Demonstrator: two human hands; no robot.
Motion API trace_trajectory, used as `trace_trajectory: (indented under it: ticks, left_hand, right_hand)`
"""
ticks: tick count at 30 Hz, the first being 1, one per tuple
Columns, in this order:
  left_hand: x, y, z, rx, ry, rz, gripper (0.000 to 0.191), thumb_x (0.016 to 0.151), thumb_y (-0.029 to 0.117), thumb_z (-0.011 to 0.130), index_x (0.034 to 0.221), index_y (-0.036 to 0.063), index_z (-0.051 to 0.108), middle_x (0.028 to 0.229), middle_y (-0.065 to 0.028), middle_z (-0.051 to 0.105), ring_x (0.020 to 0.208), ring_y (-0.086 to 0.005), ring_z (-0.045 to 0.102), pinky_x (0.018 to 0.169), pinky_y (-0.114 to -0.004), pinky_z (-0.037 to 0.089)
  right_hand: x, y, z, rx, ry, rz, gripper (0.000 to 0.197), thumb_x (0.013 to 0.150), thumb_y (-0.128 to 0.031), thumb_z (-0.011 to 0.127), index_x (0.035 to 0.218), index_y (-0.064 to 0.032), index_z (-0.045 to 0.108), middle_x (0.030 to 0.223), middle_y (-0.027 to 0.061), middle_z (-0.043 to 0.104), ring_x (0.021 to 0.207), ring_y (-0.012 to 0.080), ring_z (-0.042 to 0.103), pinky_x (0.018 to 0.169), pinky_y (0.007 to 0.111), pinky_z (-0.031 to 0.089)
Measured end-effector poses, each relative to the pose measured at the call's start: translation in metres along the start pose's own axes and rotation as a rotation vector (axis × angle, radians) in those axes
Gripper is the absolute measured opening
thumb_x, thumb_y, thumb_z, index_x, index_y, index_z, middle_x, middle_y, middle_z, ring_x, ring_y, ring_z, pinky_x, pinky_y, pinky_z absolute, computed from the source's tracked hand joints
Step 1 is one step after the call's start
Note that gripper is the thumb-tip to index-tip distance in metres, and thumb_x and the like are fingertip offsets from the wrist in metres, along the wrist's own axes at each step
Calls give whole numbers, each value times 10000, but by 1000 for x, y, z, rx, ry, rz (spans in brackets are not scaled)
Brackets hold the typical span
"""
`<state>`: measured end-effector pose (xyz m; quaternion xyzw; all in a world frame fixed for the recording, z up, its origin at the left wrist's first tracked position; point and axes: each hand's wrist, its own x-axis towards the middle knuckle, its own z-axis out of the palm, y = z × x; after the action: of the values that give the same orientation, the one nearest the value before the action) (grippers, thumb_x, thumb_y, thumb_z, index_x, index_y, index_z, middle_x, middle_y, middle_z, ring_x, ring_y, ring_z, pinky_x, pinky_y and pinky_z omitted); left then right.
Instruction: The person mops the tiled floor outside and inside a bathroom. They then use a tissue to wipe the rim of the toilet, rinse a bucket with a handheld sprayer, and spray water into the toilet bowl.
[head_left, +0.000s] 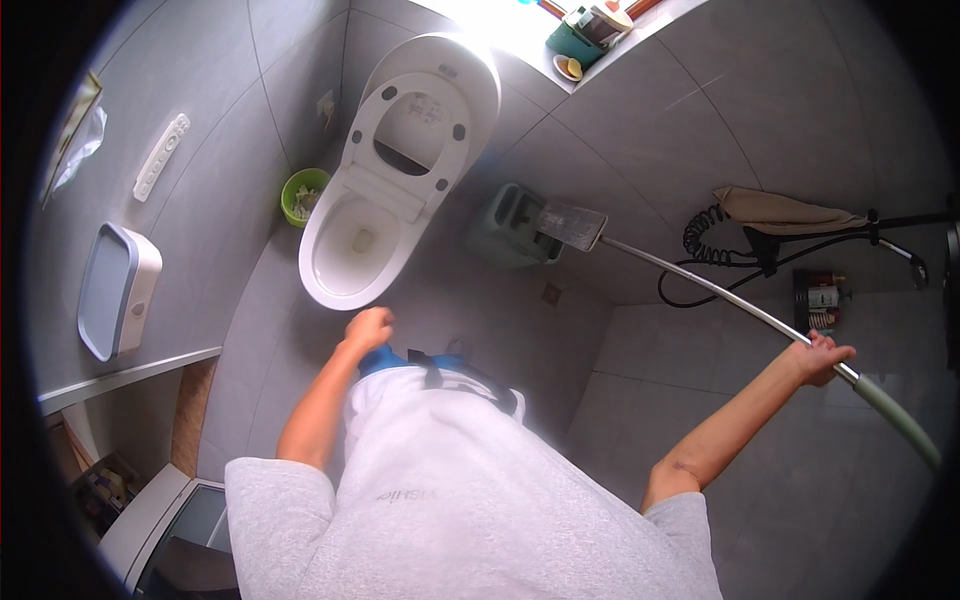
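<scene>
My right hand (817, 358) grips the metal pole of a flat mop (697, 279) far out to the right. Its pole ends in a pale green grip that runs off toward the lower right. The rectangular mop head (573, 226) is tilted at the right edge of a grey-green mop bucket (504, 238); whether they touch I cannot tell. My left hand (369, 328) has curled fingers and nothing visible in it. It appears just below the front rim of a white toilet (310, 259), whose lid and seat are both raised.
A green waste bin (286, 201) with crumpled paper stands left of the toilet. A remote control (160, 157) and a grey-white box (141, 292) are on the left wall. Black shower fittings (765, 251) and a small shelf (806, 289) line the right wall. A floor drain (552, 293) lies beyond the bucket.
</scene>
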<state>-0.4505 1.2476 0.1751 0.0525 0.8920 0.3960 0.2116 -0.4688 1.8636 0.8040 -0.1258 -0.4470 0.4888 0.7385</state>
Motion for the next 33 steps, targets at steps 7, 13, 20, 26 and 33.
trace_trajectory:
  ticks: [7,13,20,26,33]
  left_hand:
    - [-159,-176,50,33,80,-646,210,904,181,659,841,16,773,876,-221,772,848,-402,762,776,-489,591]
    - [-140,-30,137,-647,87,-966,193,888,35,610,754,31,748,680,-99,708,572,-199,666,484,-337,482]
    - [-43,131,145,-616,250,-577,297,934,88,742,1198,-47,751,1075,-151,802,931,-228,761,853,-357,599]
    - [-106,147,132,-520,360,-551,274,947,81,748,1203,-17,760,1127,-140,799,1010,-233,749,932,-362,593]
    - [-135,166,161,-135,195,-609,294,951,167,743,1197,8,779,1105,-189,799,983,-282,755,891,-429,608]
  right_hand:
    - [121,135,10,43,-26,198,451,1024,-268,800,982,27,462,643,74,474,545,169,391,522,401,412]
    - [152,174,106,10,-341,97,381,1039,-280,750,805,-95,513,628,27,462,546,153,394,551,380,417]
    - [118,222,264,237,-858,79,506,1086,-413,675,709,-121,508,573,9,485,459,108,462,442,316,392]
    - [-58,384,232,163,-1019,386,453,1110,-396,684,759,-176,501,584,-54,487,471,62,470,441,266,377]
    - [-120,515,152,-148,-949,874,495,1041,-388,726,705,-65,561,637,1,530,591,134,511,567,368,425]
